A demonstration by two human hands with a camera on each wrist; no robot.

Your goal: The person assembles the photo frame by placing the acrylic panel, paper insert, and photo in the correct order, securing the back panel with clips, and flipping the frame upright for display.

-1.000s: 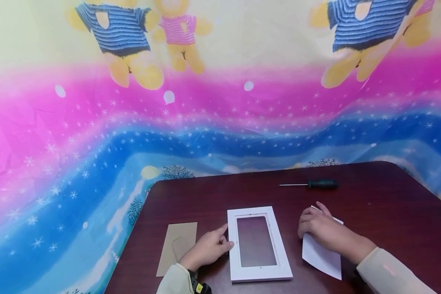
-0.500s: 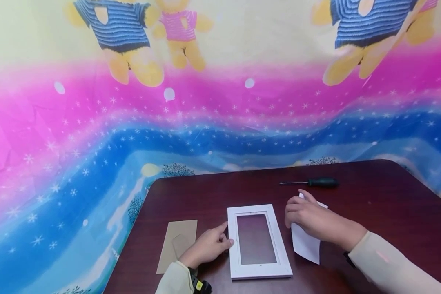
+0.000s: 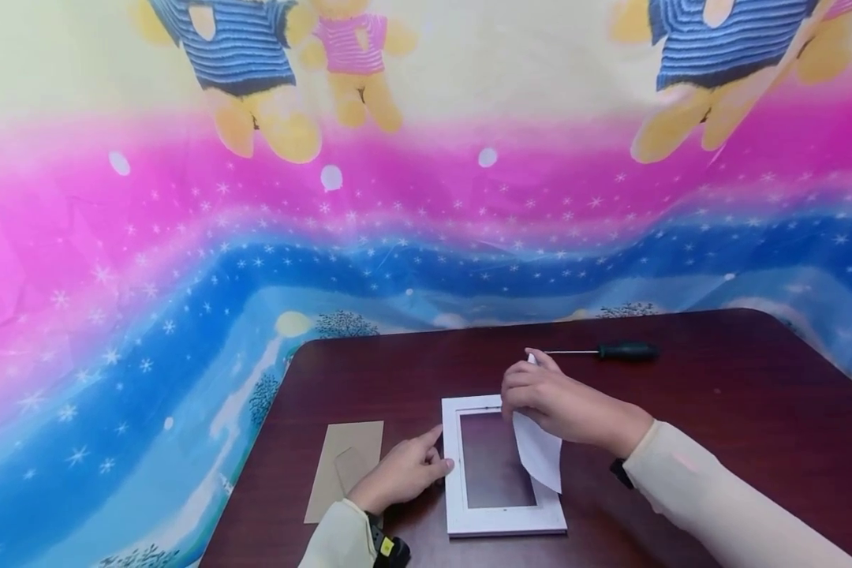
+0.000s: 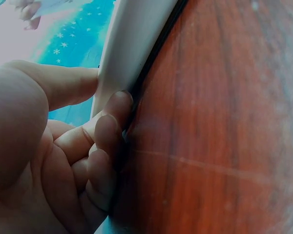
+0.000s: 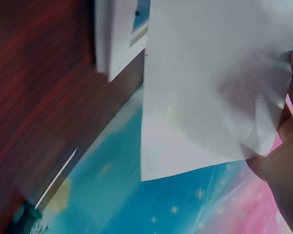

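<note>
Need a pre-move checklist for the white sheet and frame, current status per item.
1. White frame flat on the table: ok.
2. Frame steadied: ok, as far as contact goes; left fingers touch its left edge. How firmly, cannot tell.
3. White sheet held: ok, pinched by the right fingers.
4. Sheet lined up with the opening: not ok; it hangs tilted over the frame's right side.
5. Sheet flat: not ok; it bows, with creases near the grip.
6. Brown board and screwdriver off the frame: ok; board to its left, screwdriver beyond it.
</note>
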